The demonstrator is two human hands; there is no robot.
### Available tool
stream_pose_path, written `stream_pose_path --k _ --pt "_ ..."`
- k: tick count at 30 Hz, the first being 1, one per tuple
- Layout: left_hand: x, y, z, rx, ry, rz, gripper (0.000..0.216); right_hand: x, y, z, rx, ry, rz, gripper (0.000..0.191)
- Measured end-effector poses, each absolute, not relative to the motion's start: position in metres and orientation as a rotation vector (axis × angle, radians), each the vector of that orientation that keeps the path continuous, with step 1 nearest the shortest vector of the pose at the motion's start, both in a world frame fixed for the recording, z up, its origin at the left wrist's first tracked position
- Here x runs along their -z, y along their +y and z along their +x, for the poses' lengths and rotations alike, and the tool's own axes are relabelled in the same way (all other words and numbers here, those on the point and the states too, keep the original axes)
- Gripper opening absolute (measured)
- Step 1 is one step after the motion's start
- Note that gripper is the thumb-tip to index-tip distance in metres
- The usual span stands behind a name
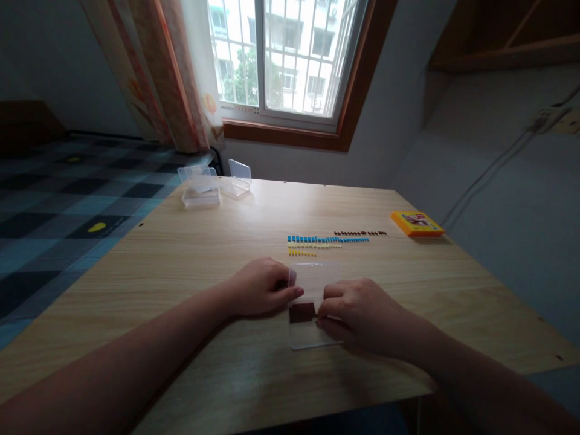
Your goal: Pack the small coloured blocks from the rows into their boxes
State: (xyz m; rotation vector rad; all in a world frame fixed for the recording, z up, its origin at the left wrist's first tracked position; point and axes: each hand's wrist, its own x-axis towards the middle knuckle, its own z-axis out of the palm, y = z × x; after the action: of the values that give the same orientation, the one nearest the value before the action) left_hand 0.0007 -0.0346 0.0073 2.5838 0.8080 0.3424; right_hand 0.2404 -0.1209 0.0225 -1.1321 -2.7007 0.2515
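A clear plastic box (312,338) lies on the table in front of me, with a flat block of small dark brown bricks (302,312) inside its lower half. My left hand (265,285) is closed at the box's left edge, thumb and fingers gripping the rim. Over the box's right side, my right hand (351,308) pinches at the right end of the brown block; what sits between its fingertips is too small to make out. Beyond the box are rows of tiny blue bricks (312,239), pale bricks (312,246), yellow bricks (301,254) and brown bricks (357,233).
A yellow box (417,223) with a printed top lies near the table's right edge. Open clear plastic cases (202,196) stand at the far left corner. The wooden table (181,254) borders a checked bed (90,181) on the left and a wall on the right.
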Motion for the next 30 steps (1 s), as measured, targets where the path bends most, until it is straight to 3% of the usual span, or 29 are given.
stream_pose_path --k 30 --pt "-0.013 -0.038 0.003 -0.334 0.804 2.582 0.038 -0.032 -0.116 0.251 -0.372 -2.818 -0.96 0.022"
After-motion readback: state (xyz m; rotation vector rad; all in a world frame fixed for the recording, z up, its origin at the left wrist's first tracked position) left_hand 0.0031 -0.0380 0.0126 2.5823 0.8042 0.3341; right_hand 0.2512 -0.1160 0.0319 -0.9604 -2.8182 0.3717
